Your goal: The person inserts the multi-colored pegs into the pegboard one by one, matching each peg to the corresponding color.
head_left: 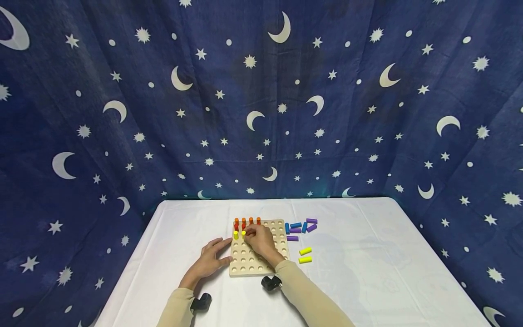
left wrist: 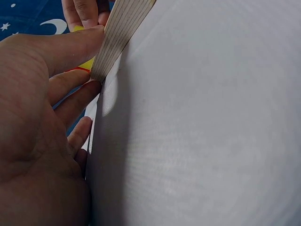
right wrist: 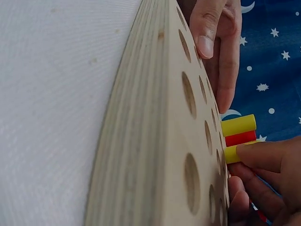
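A wooden pegboard (head_left: 250,274) with rows of round holes lies on the table. My right hand (head_left: 262,240) pinches a yellow peg (right wrist: 231,154) between thumb and fingers, its lower end at the board's surface. Left of it, another yellow peg (head_left: 235,235) stands upright at the board's left side. Behind these stand red pegs (head_left: 236,227), partly hidden by the right hand, and a back row of orange pegs (head_left: 251,220). With fingers extended, my left hand (head_left: 208,262) touches the board's left edge; the thumb rests against that edge in the left wrist view.
Right of the board lie loose pegs: two yellow pegs (head_left: 305,250) nearer me, with several blue pegs (head_left: 296,225) and purple pegs (head_left: 292,238) farther back. White cloth covers the table (head_left: 359,272). A dark blue curtain (head_left: 229,136) with moons and stars hangs behind it.
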### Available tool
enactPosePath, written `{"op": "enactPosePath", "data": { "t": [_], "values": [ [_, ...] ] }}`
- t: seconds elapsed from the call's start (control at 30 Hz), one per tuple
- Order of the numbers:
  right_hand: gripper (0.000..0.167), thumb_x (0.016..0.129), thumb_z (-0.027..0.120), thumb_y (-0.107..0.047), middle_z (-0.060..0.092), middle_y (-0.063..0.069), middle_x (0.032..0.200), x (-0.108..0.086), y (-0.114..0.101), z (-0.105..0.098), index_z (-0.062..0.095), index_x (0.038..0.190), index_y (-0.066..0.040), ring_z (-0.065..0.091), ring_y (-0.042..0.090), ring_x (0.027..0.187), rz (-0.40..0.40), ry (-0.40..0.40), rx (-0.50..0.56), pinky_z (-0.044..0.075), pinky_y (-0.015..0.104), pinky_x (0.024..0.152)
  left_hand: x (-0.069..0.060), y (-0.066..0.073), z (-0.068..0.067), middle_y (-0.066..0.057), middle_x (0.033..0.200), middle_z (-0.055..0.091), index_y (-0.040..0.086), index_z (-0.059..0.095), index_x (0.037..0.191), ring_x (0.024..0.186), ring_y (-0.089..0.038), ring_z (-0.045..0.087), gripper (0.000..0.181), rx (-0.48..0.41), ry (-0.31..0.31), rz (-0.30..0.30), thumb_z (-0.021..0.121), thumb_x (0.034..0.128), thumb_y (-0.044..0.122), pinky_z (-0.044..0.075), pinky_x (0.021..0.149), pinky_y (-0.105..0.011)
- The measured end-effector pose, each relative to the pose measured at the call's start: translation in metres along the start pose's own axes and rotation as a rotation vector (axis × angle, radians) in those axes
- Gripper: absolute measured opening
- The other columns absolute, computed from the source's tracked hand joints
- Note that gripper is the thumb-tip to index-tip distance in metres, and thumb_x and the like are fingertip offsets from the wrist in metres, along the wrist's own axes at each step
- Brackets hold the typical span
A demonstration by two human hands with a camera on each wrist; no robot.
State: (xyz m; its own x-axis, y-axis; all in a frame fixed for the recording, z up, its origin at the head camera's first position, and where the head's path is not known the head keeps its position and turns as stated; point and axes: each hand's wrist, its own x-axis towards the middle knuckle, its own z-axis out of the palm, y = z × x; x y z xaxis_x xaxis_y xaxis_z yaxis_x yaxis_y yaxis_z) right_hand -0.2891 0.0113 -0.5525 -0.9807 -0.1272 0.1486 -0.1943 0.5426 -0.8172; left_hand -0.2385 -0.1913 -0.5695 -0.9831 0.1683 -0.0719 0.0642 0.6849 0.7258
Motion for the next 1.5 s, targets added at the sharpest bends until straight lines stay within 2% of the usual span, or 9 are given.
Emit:
{"op": "enactPosePath", "data": {
  "t": [0.17, 0.43, 0.67, 0.97, 1.17, 1.43, 1.5],
  "values": [
    [0.017, 0.08, 0.077, -0.006, 0.073, 0.0, 0.08, -0.001, 0.0, -0.004, 0.075, 0.096, -0.007, 0.06, 0.004, 0.069, -0.016, -0.012, 0.02, 0.05, 0.019, 0.062, 0.0, 0.001, 0.001, -0.02, 0.152, 0.039, 0.023, 0.055, 0.141, 0.141, -0.047, 0.027, 0.063, -0.015, 0.002, 0.011, 0.076, 0.0833, 0.035, 0.023, 0.11, -0.072],
    [0.015, 0.085, 0.074, -0.013, 0.074, -0.001, 0.091, -0.007, 0.0, -0.022, 0.075, 0.099, -0.013, 0.065, 0.007, 0.079, -0.007, -0.035, 0.041, 0.054, 0.023, 0.071, 0.0, 0.001, 0.001, -0.02, 0.152, 0.039, 0.023, 0.055, 0.141, 0.141, -0.047, 0.028, 0.062, -0.009, 0.001, 0.01, 0.076, 0.0836, 0.035, 0.023, 0.11, -0.071],
    [0.015, 0.085, 0.073, -0.01, 0.074, 0.003, 0.094, -0.014, -0.004, -0.042, 0.074, 0.1, -0.007, 0.066, 0.012, 0.083, -0.052, -0.036, 0.081, 0.054, 0.025, 0.074, 0.001, -0.001, 0.001, -0.019, 0.152, 0.039, 0.025, 0.055, 0.141, 0.141, -0.047, 0.027, 0.062, -0.003, 0.003, 0.008, 0.076, 0.083, 0.036, 0.022, 0.111, -0.072],
    [0.015, 0.087, 0.073, -0.012, 0.073, 0.002, 0.101, -0.025, -0.002, -0.066, 0.073, 0.102, -0.008, 0.065, 0.013, 0.087, -0.073, -0.039, 0.102, 0.054, 0.024, 0.074, 0.001, -0.001, 0.003, -0.018, 0.153, 0.039, 0.025, 0.055, 0.14, 0.142, -0.046, 0.027, 0.062, -0.008, 0.006, -0.001, 0.077, 0.0828, 0.035, 0.022, 0.111, -0.071],
    [0.015, 0.087, 0.073, -0.014, 0.072, -0.001, 0.096, -0.034, 0.0, -0.081, 0.074, 0.101, -0.009, 0.064, 0.013, 0.086, -0.092, -0.013, 0.055, 0.053, 0.029, 0.077, 0.0, 0.002, 0.003, -0.016, 0.154, 0.039, 0.025, 0.055, 0.141, 0.143, -0.044, 0.025, 0.063, -0.001, 0.007, -0.034, 0.077, 0.082, 0.033, 0.022, 0.112, -0.071],
    [0.012, 0.084, 0.075, -0.01, 0.072, -0.004, 0.086, -0.041, 0.01, -0.096, 0.074, 0.095, -0.011, 0.064, 0.008, 0.079, -0.104, 0.012, 0.046, 0.05, 0.025, 0.072, -0.001, 0.003, 0.001, -0.017, 0.154, 0.038, 0.025, 0.055, 0.141, 0.143, -0.045, 0.025, 0.063, 0.006, 0.002, -0.031, 0.077, 0.0821, 0.034, 0.022, 0.112, -0.071],
    [0.013, 0.083, 0.076, -0.009, 0.073, -0.003, 0.086, -0.043, 0.013, -0.1, 0.074, 0.096, -0.01, 0.064, 0.008, 0.079, -0.108, 0.017, 0.042, 0.053, 0.027, 0.072, -0.001, 0.002, 0.001, -0.017, 0.154, 0.038, 0.025, 0.055, 0.14, 0.143, -0.045, 0.025, 0.063, 0.008, 0.004, -0.023, 0.077, 0.0819, 0.034, 0.022, 0.111, -0.071]
  ]
}}
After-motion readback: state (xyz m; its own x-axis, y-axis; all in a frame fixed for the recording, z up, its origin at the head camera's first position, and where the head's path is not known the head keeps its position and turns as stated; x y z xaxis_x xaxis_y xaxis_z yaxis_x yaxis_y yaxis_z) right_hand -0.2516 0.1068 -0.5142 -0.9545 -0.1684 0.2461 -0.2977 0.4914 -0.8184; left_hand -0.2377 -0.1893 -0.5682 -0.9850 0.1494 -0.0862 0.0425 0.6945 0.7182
